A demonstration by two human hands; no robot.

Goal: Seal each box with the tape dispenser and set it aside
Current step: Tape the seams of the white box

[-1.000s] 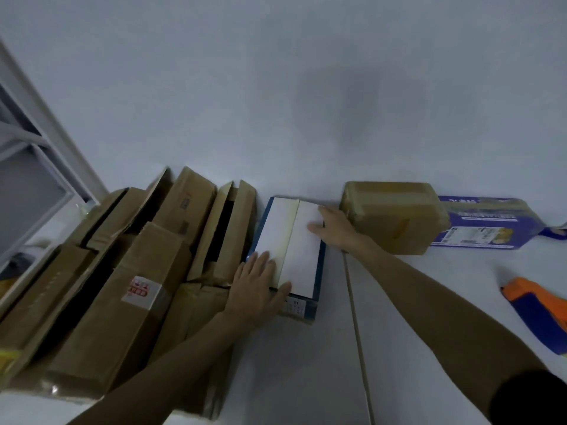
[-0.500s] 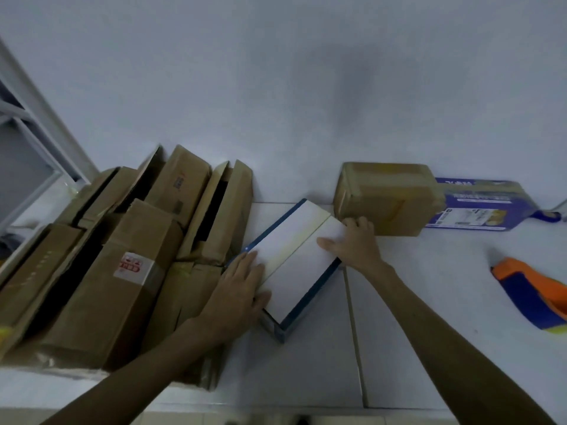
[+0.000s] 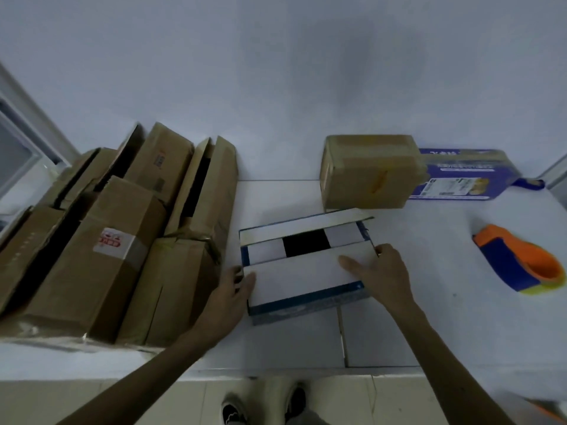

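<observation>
Blue-edged box (image 3: pixel 306 305): mid-counter before us, long axis left to right; near flap (image 3: pixel 300 274) down, far flap (image 3: pixel 303 228) lifted, dark gap between.
Left hand (image 3: pixel 230 292): grips the box's left end, thumb on the near flap.
Right hand (image 3: pixel 380 271): fingers curled over the right end, thumb spread on the near flap.
Tape dispenser (image 3: pixel 518 265): to our right, well apart from the box; our right hand is nearer, so we judge it should reach.

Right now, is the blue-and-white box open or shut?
Open. The blue-and-white box shows a dark gap between its far flap and near flap.
</observation>
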